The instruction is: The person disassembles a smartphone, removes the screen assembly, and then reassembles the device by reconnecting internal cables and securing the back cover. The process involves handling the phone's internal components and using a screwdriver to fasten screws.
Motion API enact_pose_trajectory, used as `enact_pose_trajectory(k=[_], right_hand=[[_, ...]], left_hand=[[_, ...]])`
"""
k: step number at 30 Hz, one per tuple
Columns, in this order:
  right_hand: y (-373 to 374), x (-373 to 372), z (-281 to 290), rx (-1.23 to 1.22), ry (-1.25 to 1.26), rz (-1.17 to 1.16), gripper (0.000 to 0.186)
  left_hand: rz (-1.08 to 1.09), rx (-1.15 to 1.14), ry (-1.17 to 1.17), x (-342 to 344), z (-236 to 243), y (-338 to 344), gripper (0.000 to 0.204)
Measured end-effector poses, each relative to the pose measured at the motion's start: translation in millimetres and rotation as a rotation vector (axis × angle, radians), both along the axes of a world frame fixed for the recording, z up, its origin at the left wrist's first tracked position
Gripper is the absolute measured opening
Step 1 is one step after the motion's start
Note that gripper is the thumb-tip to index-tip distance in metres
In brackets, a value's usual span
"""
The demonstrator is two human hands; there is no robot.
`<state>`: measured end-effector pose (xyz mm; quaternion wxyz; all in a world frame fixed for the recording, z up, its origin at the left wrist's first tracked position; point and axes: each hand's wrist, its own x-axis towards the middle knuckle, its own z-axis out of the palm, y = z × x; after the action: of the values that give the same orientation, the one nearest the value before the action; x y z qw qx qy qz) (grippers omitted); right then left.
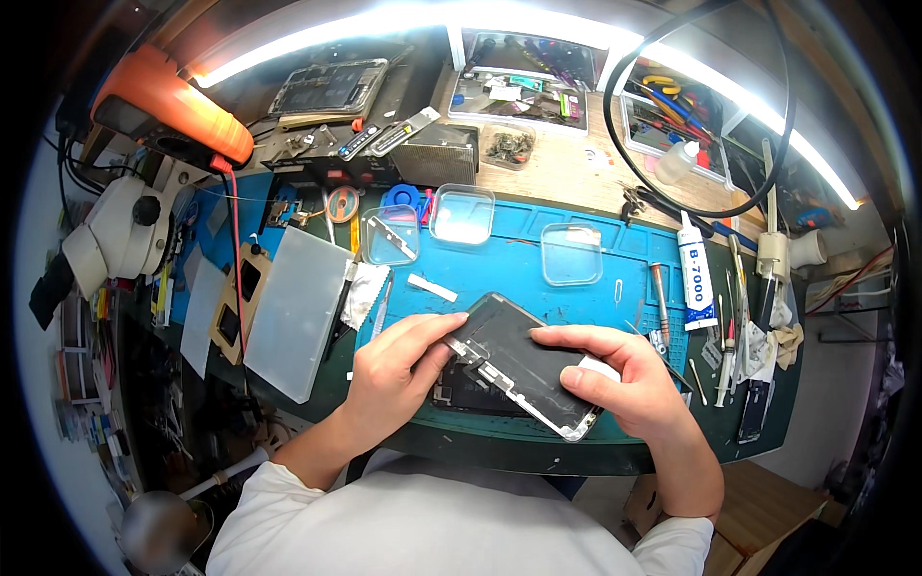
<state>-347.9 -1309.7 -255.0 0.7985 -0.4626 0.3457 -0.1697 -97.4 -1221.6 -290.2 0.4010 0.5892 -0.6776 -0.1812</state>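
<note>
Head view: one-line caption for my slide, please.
Left hand and right hand hold a dark phone part over a blue mat, white tube at right.

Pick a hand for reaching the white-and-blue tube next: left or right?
Right, I'd say. The right hand is nearer the tube, which lies to the right; the left hand would likely have to cross over. Both hold the black panel.
</note>
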Motion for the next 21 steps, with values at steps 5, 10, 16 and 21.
enact_pose_trajectory(k=[5, 10, 16, 21], right_hand=[[-1.2, -2.6, -3.1, -0.022, -0.002, 0.023, 0.042], [0.9, -3.4, -5.3, -0.024, -0.075, 0.012, 0.045], [-0.6, -5.3, -5.1, -0.003, -0.070, 0.033, 0.061], [-0.6, -5.6, -7.3, 0.018, -0.082, 0.027, 0.062]], left_hand=[[0.001, 0.012, 0.003, -1.3, 1.0, -0.4, 0.033], [-0.002, 0.038, -0.002, -1.2, -0.8, 0.9, 0.033], [-0.013, 0.037, -0.024, -1.7, -1.3, 0.1, 0.032], [-0.015, 0.051, -0.018, -2.9, -0.2, -0.4, 0.031]])
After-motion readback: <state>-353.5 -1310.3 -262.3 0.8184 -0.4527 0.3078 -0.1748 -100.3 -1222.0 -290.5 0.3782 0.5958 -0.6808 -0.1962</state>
